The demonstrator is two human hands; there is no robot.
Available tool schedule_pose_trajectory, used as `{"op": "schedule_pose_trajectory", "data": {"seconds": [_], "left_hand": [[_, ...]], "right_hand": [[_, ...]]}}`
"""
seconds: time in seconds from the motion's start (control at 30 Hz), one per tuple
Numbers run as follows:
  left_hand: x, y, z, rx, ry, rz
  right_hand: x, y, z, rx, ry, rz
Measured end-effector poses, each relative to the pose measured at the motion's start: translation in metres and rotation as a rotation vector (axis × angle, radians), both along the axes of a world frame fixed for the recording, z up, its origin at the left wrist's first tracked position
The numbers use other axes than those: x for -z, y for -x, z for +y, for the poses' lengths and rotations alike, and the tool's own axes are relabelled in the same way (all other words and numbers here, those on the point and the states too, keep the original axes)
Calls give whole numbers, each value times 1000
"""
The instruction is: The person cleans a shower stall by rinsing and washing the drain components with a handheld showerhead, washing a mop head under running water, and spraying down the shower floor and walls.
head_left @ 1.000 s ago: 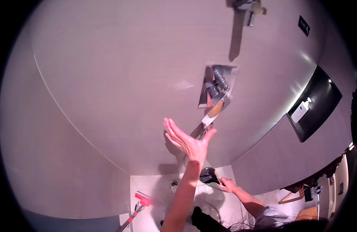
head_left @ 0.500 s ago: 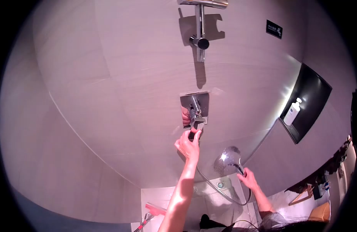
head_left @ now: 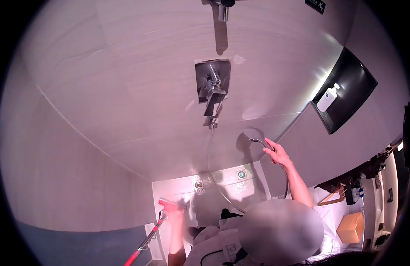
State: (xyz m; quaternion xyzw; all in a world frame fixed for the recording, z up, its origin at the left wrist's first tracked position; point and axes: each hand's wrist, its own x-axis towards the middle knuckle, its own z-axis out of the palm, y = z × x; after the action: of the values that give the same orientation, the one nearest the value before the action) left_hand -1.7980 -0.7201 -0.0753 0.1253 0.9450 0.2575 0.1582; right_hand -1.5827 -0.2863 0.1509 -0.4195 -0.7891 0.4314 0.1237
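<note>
My right hand grips the handle of a shower head, with its round face toward the wall and floor. A metal hose hangs from the wall-mounted faucet and curves down past the floor. My left hand is low on the left, against the head of a red squeegee. Its fingers are blurred, so whether they close on the squeegee is unclear. The squeegee's red pole slants down to the left.
Two floor drains sit near the wall's foot on wet tile. A white pump bottle stands in the dark wall niche. At right are a cardboard box and a wooden-framed item. A blurred grey oval covers the lower middle.
My left hand has left the faucet lever and dropped to the squeegee. My right hand still holds the shower head, now higher in view. The view has tilted downward.
</note>
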Motion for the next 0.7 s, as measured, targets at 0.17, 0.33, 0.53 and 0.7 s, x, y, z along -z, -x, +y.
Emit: {"op": "schedule_pose_trajectory", "data": {"seconds": [0.17,0.33,0.53,0.7], "left_hand": [[97,-59,-170,-251,44,-241],[150,-81,-235,-304,73,-410],[113,-81,-193,-109,-666,59],[96,-46,-158,-580,-485,-393]], "right_hand": [[7,11,3,51,247,42],[20,14,7,83,343,-17],[35,11,9,126,367,-27],[54,3,17,159,404,-7]]}}
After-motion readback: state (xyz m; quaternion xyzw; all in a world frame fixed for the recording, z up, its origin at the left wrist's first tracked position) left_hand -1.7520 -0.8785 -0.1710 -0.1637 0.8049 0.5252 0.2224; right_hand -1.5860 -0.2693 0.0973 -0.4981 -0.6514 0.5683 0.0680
